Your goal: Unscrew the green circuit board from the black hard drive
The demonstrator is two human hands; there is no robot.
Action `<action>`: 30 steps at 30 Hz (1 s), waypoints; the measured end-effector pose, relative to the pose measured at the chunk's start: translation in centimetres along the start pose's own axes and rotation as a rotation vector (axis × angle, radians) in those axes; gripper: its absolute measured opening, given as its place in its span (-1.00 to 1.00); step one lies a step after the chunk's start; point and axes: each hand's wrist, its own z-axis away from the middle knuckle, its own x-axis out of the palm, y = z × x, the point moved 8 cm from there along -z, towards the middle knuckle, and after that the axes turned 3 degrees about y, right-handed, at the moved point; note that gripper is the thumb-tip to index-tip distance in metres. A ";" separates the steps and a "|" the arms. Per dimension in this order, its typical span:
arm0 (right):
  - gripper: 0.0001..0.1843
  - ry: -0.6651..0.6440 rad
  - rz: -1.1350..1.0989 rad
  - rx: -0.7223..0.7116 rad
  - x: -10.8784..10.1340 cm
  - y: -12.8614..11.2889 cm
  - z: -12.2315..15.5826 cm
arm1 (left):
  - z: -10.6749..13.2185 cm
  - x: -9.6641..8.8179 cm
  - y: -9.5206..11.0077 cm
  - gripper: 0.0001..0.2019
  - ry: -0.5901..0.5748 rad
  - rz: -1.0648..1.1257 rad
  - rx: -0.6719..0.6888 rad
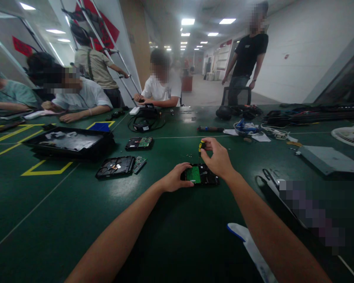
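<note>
A black hard drive (205, 177) with a green circuit board facing up lies on the dark green table (76, 220) in front of me. My left hand (175, 179) grips its left edge, fingers curled round it. My right hand (216, 157) is closed on a small yellow and black screwdriver (201, 146), held upright just above the drive's far edge. A few tiny screws (189, 155) lie on the table just beyond the drive.
Two more hard drives (115, 166) (139, 143) and a loose green board (139, 164) lie left. A black tray (67, 141) sits farther left. Cables and tools (247, 127), a grey panel (330, 159) and a white glove (253, 251) are right. Several people sit or stand around the far side.
</note>
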 end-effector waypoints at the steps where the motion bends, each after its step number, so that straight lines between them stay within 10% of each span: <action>1: -0.63 0.001 0.014 -0.011 0.0 -0.1 0.0 | 0.0 0.0 0.0 -0.18 0.003 0.000 -0.002; 30: -0.76 0.102 0.104 -0.086 -0.9 -0.6 -0.1 | 0.1 0.0 0.0 -0.17 -0.015 -0.024 0.004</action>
